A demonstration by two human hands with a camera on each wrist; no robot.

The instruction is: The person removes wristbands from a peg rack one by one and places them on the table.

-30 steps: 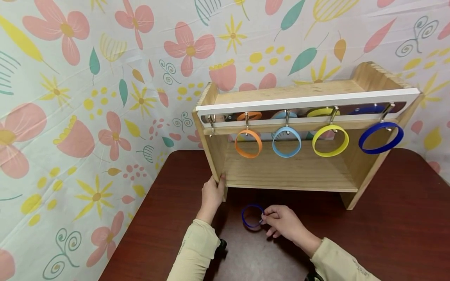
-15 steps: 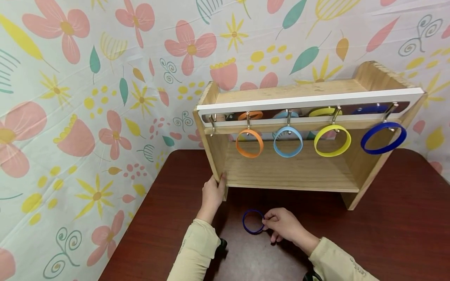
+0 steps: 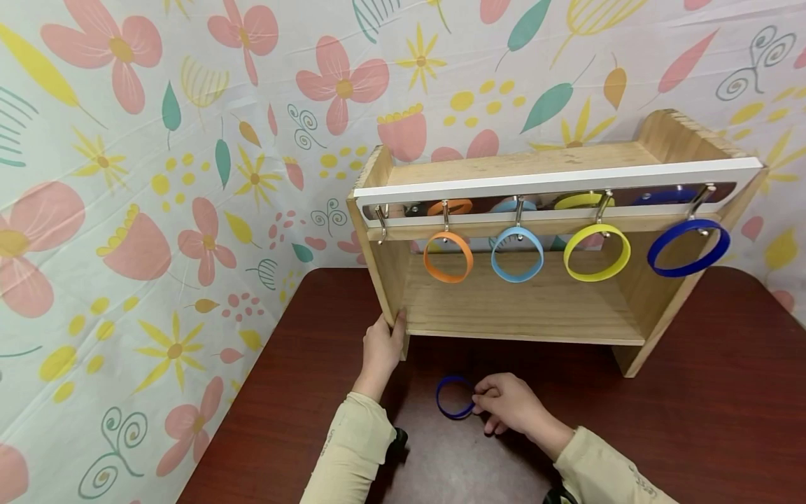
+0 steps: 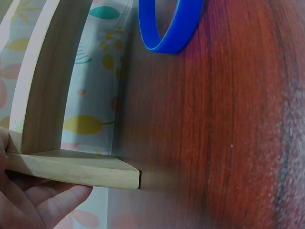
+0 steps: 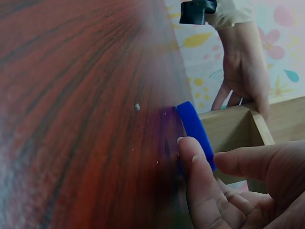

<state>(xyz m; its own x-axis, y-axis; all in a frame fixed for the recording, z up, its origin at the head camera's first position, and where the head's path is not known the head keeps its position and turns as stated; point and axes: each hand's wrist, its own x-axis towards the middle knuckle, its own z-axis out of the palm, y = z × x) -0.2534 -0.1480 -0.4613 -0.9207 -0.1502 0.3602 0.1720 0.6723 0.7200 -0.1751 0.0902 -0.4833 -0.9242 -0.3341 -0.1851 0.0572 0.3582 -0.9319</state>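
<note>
1. At a table point(image 3: 277, 392), a person's right hand point(image 3: 510, 402) pinches a blue ring point(image 5: 194, 126) between thumb and fingers, gripping the edge of the band nearest that hand.

2. The blue ring is in front of a wooden rack point(image 3: 522, 294), in the space between the person's two hands, its round opening turned toward the head camera. Whether its lower edge touches the table cannot be told.

3. The left hand point(image 3: 380, 353), well apart from the right, grips the lower part of the rack's left side panel, thumb at the panel's front edge and fingers along its outer face.

4. Across the rack's front runs a white-edged rail point(image 3: 554, 183) fitted with five metal hooks. From left to right, four of them carry an orange ring point(image 3: 450, 280), a light blue ring point(image 3: 518, 279), a yellow ring point(image 3: 595, 277) and a hanging blue ring point(image 3: 676, 272); the leftmost hook point(image 3: 381, 225) stands to the left of the orange ring.

5. Cream sleeves point(image 3: 346, 448) cover both forearms. Behind the table and along its left side spreads a white backdrop point(image 3: 145, 245) printed with pink flowers, yellow blooms and green leaves.
</note>
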